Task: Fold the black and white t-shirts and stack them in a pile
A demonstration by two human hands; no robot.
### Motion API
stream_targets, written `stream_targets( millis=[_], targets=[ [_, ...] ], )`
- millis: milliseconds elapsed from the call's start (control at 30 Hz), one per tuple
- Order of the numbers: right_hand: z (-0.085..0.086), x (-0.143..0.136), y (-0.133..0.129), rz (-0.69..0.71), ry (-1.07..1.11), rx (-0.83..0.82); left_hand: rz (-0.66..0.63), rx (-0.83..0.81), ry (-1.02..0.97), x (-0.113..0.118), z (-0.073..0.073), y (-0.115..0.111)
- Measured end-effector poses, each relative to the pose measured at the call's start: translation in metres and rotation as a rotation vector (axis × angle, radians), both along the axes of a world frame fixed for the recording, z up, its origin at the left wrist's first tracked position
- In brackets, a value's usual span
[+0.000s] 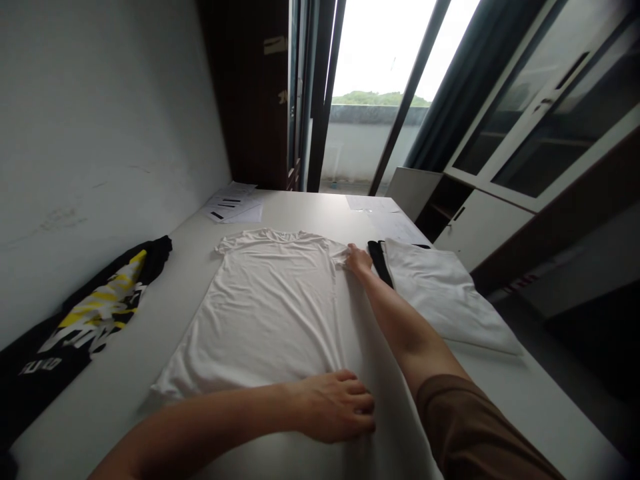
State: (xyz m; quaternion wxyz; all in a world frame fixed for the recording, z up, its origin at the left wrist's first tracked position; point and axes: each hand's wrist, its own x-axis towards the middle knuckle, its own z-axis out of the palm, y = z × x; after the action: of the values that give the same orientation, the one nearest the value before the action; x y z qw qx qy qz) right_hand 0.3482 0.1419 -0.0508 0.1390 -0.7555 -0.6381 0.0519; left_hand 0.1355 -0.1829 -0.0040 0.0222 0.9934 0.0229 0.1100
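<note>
A white T-shirt [270,300] lies spread on the white table, its neckline at the far side and light wrinkles across its body. My right hand [360,259] reaches out to the sleeve on the right and pinches its end between closed fingers. Nearer to me, my left hand [340,407] crosses over the lower part of the shirt, with its fingers curled at the shirt's right side near the hem. My left forearm hides part of the hem, and the fingertips of that hand are turned down out of sight.
Folded white and black clothes [445,293] are stacked on the right side of the white table [305,207]. A black garment with yellow and white print [105,307] lies along the left wall. Papers [235,203] rest at the far left corner, with more sheets [385,213] at the far right.
</note>
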Motion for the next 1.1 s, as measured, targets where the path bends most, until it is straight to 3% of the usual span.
stream_targets(
  millis=[133,300,467,667,867,1000,1100],
  targets=[
    [-0.013,0.009,-0.003,0.014,0.116,0.171,0.036,-0.077,-0.011,-0.005,-0.005,-0.002],
    [-0.021,0.019,0.004,0.016,0.268,0.246,0.073,-0.202,0.01,-0.013,-0.006,-0.001],
    [-0.023,0.017,0.006,0.133,0.287,0.233,0.065,-0.161,-0.002,-0.015,-0.013,-0.002],
    [-0.025,0.011,0.003,0.104,0.286,0.177,0.05,-0.141,-0.035,-0.014,-0.023,-0.005],
    [-0.02,0.011,0.006,0.097,0.23,0.135,0.063,-0.167,-0.044,-0.023,-0.006,0.006],
    [-0.002,0.006,0.018,0.106,0.234,0.094,0.117,-0.168,-0.057,-0.043,0.01,0.013],
    [0.014,-0.018,0.03,0.125,0.253,0.089,0.146,-0.108,-0.069,-0.062,0.015,0.01]
  ],
)
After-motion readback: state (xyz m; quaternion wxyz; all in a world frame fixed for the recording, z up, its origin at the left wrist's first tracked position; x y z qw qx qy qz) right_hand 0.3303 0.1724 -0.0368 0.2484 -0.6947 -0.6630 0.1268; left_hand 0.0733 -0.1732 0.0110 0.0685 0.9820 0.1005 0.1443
